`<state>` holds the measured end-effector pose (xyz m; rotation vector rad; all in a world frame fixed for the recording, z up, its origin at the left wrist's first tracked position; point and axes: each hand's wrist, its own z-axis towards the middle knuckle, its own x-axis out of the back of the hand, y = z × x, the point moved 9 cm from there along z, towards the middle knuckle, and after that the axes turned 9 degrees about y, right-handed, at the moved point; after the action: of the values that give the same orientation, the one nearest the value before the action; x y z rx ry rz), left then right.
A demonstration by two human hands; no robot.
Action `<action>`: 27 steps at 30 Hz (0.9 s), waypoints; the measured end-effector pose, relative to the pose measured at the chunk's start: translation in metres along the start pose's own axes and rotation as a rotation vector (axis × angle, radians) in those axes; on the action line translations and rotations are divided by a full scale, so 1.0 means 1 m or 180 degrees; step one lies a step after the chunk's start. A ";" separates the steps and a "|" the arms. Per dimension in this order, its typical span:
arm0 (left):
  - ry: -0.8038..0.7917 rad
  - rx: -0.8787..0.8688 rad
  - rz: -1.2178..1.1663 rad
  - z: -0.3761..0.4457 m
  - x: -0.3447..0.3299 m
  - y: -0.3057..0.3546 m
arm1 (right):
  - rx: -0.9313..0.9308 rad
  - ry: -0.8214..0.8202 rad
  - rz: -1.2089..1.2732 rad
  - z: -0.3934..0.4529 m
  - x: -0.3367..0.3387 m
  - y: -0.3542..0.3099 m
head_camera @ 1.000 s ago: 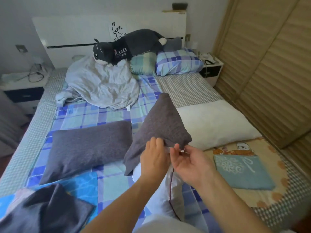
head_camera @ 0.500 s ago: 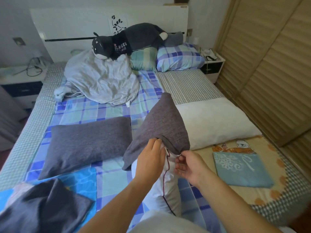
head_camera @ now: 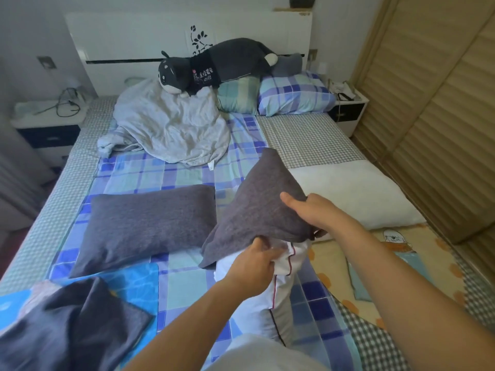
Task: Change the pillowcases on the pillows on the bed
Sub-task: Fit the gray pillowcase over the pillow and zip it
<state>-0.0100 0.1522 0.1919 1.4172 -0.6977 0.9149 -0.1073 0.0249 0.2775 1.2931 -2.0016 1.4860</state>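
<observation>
A white pillow point(head_camera: 270, 306) with a dark red piping line stands on the bed in front of me, its far half inside a grey pillowcase point(head_camera: 263, 207). My left hand point(head_camera: 250, 269) grips the open hem of the grey case at the pillow's near side. My right hand point(head_camera: 313, 210) holds the case's right edge, thumb on top. A second pillow in a grey case point(head_camera: 144, 223) lies flat to the left. A bare white pillow point(head_camera: 356, 194) lies to the right.
A crumpled grey cloth point(head_camera: 67, 325) lies at the near left on a blue cloth. A rumpled pale quilt point(head_camera: 171, 129), a dark plush toy point(head_camera: 214, 65) and plaid pillows point(head_camera: 292, 95) sit by the headboard. A teal pouch point(head_camera: 361, 279) lies on a yellow mat. Slatted wardrobe doors point(head_camera: 434, 108) stand right.
My right hand left the hem near my left hand and moved up onto the case's right edge. My left hand shifted lower along the hem. The case now covers slightly more of the pillow.
</observation>
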 end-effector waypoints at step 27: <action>0.3157 -0.0369 0.0657 -0.043 0.275 0.006 | 0.0531 0.0442 0.3016 -0.087 0.006 -0.133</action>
<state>0.1178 0.2255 0.4283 0.6395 -0.1267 1.5343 -0.0232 0.0934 0.3939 0.1987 -2.5689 2.0662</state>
